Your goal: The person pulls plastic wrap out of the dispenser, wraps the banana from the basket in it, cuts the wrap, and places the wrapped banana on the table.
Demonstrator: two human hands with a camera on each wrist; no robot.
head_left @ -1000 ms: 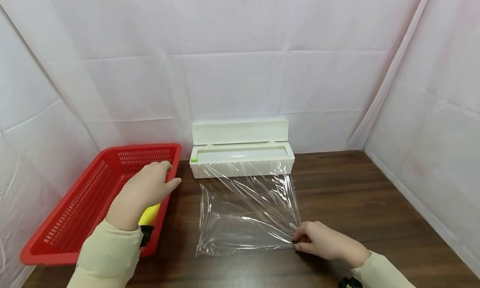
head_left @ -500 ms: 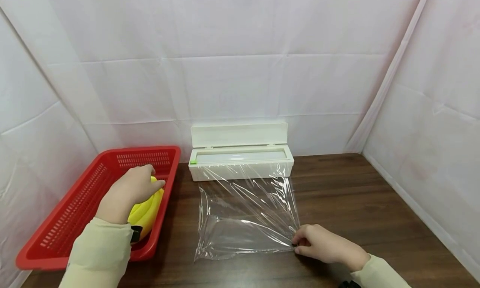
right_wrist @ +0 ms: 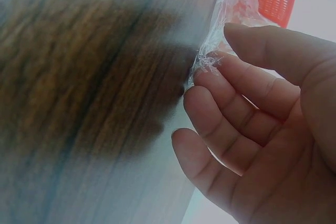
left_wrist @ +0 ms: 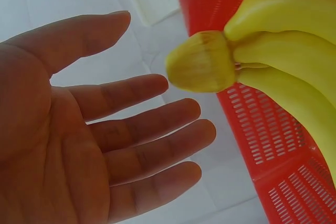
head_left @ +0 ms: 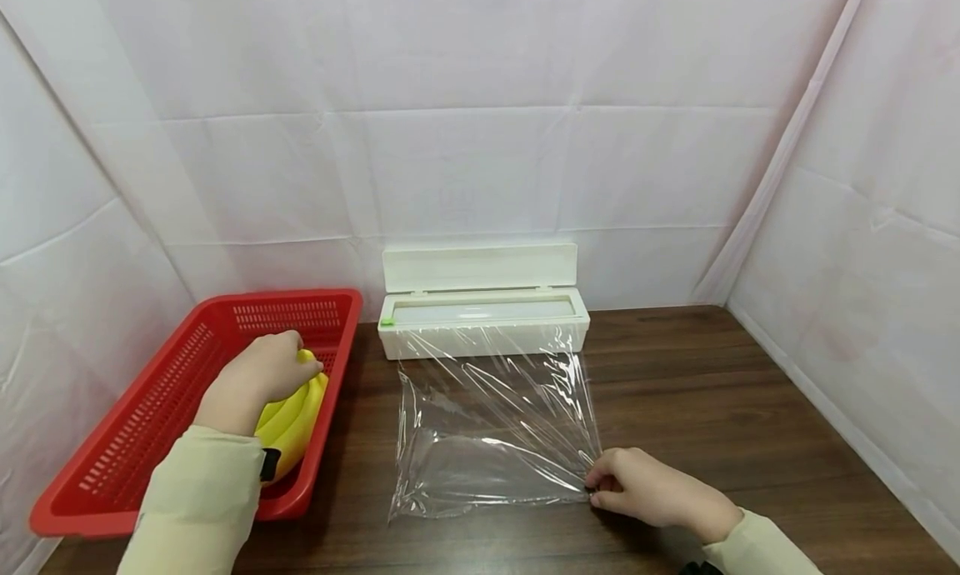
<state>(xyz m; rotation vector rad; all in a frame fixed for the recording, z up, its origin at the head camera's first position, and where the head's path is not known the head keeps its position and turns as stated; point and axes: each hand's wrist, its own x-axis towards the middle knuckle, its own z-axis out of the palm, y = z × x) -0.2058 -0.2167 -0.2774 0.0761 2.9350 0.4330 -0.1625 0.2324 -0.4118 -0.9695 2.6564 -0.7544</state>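
Observation:
My left hand (head_left: 266, 373) is over a bunch of yellow bananas (head_left: 294, 425) inside the red basket (head_left: 347, 350). In the left wrist view its fingers (left_wrist: 152, 145) are extended and the thumb is spread, with the banana stem (left_wrist: 202, 61) just beyond the fingertips. At the right, my right hand (head_left: 645, 483) pinches a corner of clear cling film (head_left: 480, 450) low over the table. Bunched film (right_wrist: 209, 61) shows at the thumb and index finger in the right wrist view. The film stretches back to a white cling film dispenser (head_left: 483, 342) with its lid raised.
A green slider (head_left: 387, 322) sits at the dispenser's left end. The brown wooden table (head_left: 690, 375) extends to the right, with white cloth walls (head_left: 465, 167) behind and at both sides. The red basket fills the table's left side.
My left hand has moved left and lower, from the basket's right rim to the banana stem, and more of the bananas shows. My right hand keeps its pinch on the film, almost unmoved.

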